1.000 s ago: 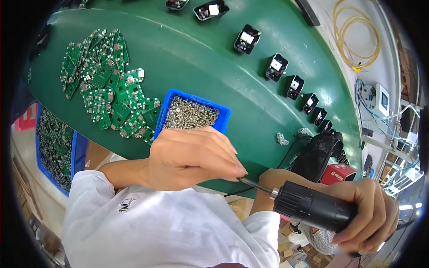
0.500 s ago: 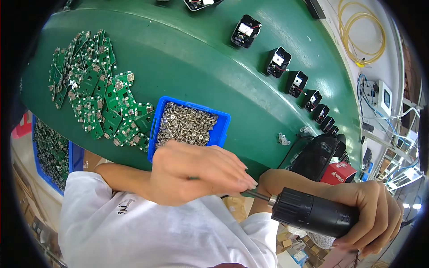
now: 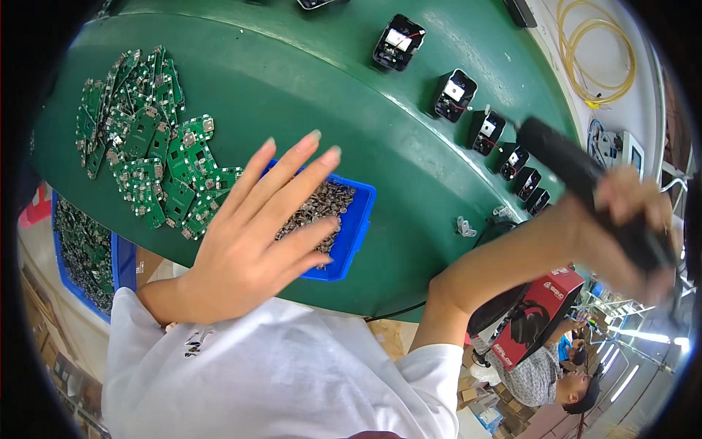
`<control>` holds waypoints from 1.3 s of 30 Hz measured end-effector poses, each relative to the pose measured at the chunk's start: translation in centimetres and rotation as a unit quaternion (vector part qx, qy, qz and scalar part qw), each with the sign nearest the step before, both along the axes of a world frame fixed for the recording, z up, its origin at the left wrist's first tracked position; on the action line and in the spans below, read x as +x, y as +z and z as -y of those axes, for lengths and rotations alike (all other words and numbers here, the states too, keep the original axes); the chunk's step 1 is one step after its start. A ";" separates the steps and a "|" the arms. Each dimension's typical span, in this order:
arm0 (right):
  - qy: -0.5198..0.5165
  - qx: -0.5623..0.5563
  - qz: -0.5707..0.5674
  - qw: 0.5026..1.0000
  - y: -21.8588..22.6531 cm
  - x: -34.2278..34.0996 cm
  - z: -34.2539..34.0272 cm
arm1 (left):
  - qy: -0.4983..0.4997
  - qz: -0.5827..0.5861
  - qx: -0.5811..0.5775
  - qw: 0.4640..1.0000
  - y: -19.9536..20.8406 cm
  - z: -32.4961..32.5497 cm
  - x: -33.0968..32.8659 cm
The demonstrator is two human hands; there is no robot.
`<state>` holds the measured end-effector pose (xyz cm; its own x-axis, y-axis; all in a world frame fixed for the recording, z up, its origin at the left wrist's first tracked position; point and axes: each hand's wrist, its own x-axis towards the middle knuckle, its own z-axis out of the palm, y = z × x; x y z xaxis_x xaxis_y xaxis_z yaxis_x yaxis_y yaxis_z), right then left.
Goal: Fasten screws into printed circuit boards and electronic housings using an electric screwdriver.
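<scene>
My left hand (image 3: 252, 234) hovers over the near left part of a blue tray (image 3: 360, 219), its fingers spread and nothing in them. Small metal screws (image 3: 327, 201) fill much of that tray; the hand hides some of them. Smeared by motion, my right hand (image 3: 629, 212) grips a black electric screwdriver (image 3: 559, 150) raised at the right, near a row of open black housings (image 3: 452, 95). A white block and thin wires show inside several housings. The driver's bit cannot be made out. Left of the tray lies a heap of green circuit boards (image 3: 142, 135).
A blue bin (image 3: 121, 267) of more boards stands below the table's left edge. Toward the right edge are small clear plastic pieces (image 3: 464, 227) and a red box (image 3: 537, 314). A yellow hose (image 3: 599, 51) lies coiled beyond. Another person (image 3: 537, 377) shows at the lower right.
My left hand has left the screwdriver's tip and spread out above the screw tray. The right hand has swung the screwdriver up and away toward the housings.
</scene>
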<state>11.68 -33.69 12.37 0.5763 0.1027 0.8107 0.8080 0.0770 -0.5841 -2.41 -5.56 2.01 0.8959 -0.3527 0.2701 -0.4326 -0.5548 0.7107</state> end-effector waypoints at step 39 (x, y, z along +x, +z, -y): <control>0.071 0.017 -0.169 0.983 -8.3 5.0 -3.6 | -0.040 0.087 0.120 0.988 -2.7 0.8 1.1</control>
<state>16.64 -30.05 4.09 0.7952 0.1782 0.5796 0.5475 0.1997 -0.8126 -1.35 -6.32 -0.71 0.8106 -0.4924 0.3170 -0.5851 -0.6579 0.4742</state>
